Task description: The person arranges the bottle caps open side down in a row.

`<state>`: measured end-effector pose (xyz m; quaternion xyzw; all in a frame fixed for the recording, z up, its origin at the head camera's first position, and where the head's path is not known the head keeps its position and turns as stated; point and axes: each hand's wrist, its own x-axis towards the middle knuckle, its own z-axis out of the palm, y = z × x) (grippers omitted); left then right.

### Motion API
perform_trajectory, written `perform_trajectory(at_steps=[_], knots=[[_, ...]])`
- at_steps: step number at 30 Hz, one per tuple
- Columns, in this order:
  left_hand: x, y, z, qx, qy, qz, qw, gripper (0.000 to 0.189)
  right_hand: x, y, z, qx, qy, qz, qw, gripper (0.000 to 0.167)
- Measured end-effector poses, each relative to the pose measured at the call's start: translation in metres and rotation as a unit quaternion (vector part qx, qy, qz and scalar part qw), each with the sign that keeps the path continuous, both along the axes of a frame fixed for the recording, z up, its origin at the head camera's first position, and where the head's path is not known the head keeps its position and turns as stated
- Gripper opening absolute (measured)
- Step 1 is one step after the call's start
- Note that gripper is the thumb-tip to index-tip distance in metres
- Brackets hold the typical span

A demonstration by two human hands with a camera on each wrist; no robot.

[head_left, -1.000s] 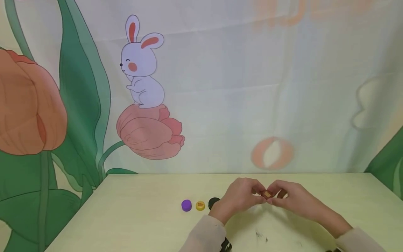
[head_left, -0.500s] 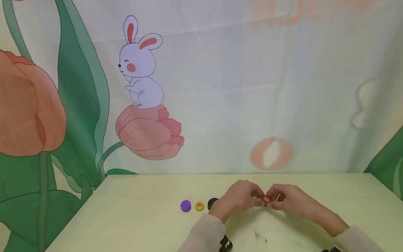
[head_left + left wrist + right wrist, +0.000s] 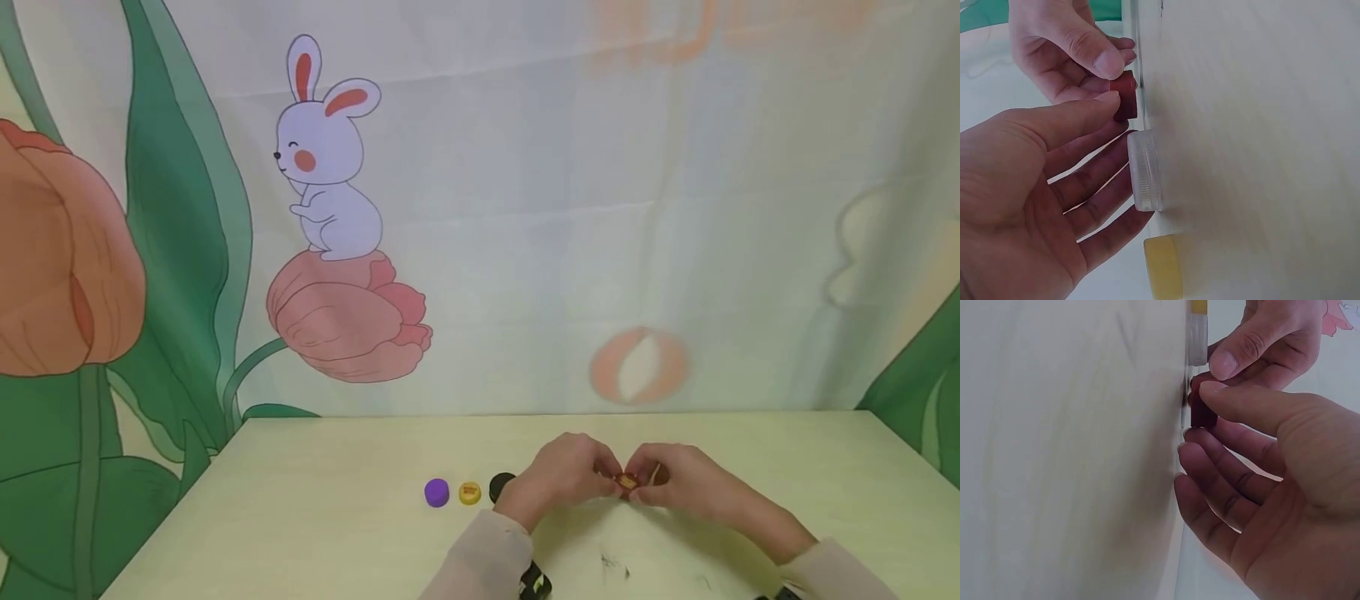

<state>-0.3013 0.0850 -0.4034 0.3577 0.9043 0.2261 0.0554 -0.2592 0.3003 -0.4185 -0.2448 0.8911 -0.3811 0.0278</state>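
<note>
A small dark red bottle cap with yellowish print on top sits between the fingertips of both hands, close to the tabletop; whether it touches the wood I cannot tell. My left hand pinches it from one side, thumb against its rim in the left wrist view. From the other side my right hand pinches it with thumb and forefinger, the other fingers loosely bent. Beside my left fingers stands a clear ribbed cap, mostly hidden in the head view. A yellow cap lies past it.
On the pale table, left of my hands, a purple cap, a yellow printed cap and a black cap, partly covered by my left hand, lie in a row. A printed curtain hangs behind. Dark marks show on the tabletop.
Both hands have lowered the red bottle cap a little toward the table, still pinching it. The head view has shifted slightly; the other caps stay in place.
</note>
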Motion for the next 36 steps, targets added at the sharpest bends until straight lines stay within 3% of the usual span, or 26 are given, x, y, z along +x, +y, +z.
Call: perform_trajectory(at_steps=[22, 30, 33, 36], knots=[[0.001, 0.003, 0.002, -0.022, 0.010, 0.014, 0.9996, 0.008, 0.003, 0.000, 0.000, 0.005, -0.013, -0.013, 0.9998, 0.016], [0.002, 0.000, 0.003, -0.019, -0.004, 0.018, 0.9997, 0.017, 0.005, -0.001, 0.005, 0.006, -0.023, -0.018, 0.9996, 0.017], [0.005, -0.004, 0.006, -0.022, -0.007, 0.027, 0.9993, 0.024, 0.008, -0.001, 0.009, 0.009, -0.028, -0.034, 0.9990, 0.020], [0.009, -0.009, 0.010, -0.024, 0.005, 0.042, 0.9988, 0.033, 0.012, 0.000, 0.013, 0.010, -0.006, -0.065, 0.9978, 0.029]])
